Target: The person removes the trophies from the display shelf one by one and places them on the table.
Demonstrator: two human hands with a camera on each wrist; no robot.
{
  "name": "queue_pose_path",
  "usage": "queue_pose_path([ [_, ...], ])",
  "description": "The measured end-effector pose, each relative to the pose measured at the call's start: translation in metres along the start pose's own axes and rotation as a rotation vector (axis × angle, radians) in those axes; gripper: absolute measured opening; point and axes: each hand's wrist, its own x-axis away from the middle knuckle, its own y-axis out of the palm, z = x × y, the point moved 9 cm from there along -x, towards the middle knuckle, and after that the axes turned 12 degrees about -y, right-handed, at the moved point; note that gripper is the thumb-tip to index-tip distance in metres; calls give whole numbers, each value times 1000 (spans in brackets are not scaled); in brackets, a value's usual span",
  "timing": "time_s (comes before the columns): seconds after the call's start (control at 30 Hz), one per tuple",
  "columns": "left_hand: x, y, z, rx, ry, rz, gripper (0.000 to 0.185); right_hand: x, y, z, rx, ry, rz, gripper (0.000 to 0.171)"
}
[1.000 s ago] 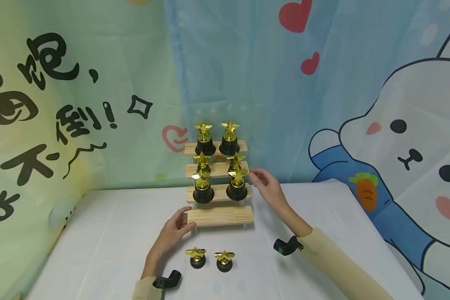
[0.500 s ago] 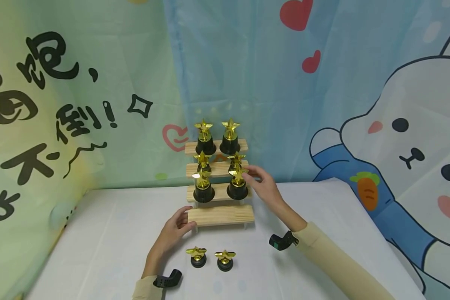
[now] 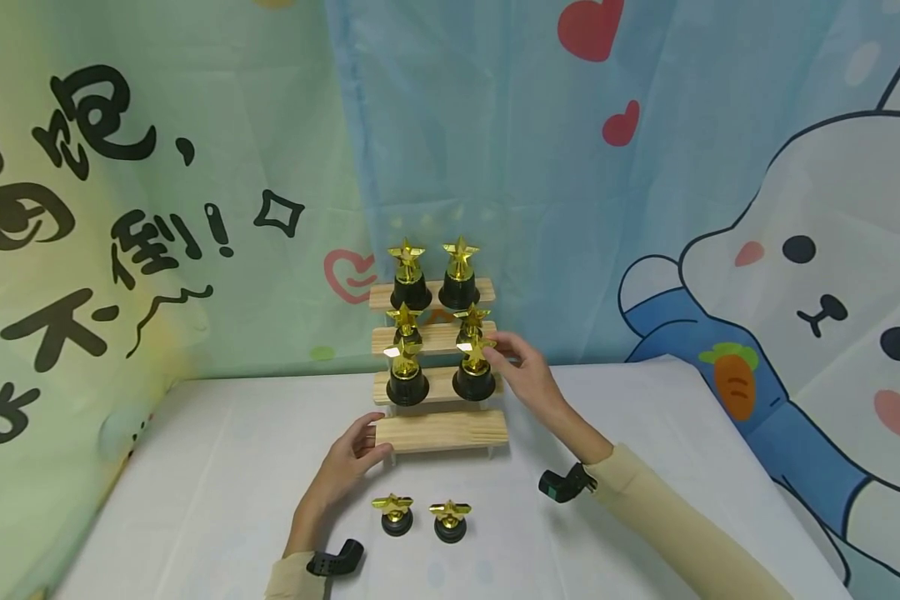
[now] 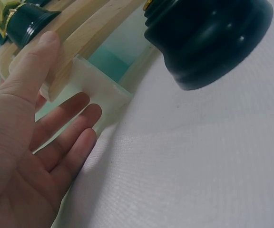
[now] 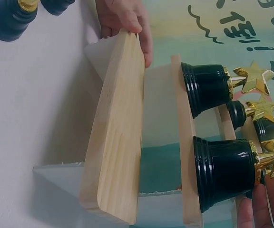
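Gold-starred trophies [image 3: 474,369] with black bases stand on pale wooden steps [image 3: 441,431]; the tablecloth [image 3: 217,483] is white.
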Motion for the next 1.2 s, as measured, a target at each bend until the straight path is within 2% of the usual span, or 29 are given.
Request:
queue_pose_path([
  [0.47, 2, 1, 2, 8, -7, -27, 56, 9, -2, -13, -4, -1, -15, 32],
  [0.73, 6, -1, 10, 15, 18, -57, 57, 20, -5, -21, 3, -35, -29, 32],
  [0.9, 7, -2, 12, 13, 19, -61, 57, 33, -6, -27, 26, -3, -53, 31],
  [1.13, -13, 1, -16, 20, 16, -48, 60, 46, -10, -31, 43, 17, -59, 31],
  [1.2, -13, 1, -16, 17, 16, -50, 59, 49, -12, -31, 41, 26, -59, 31],
])
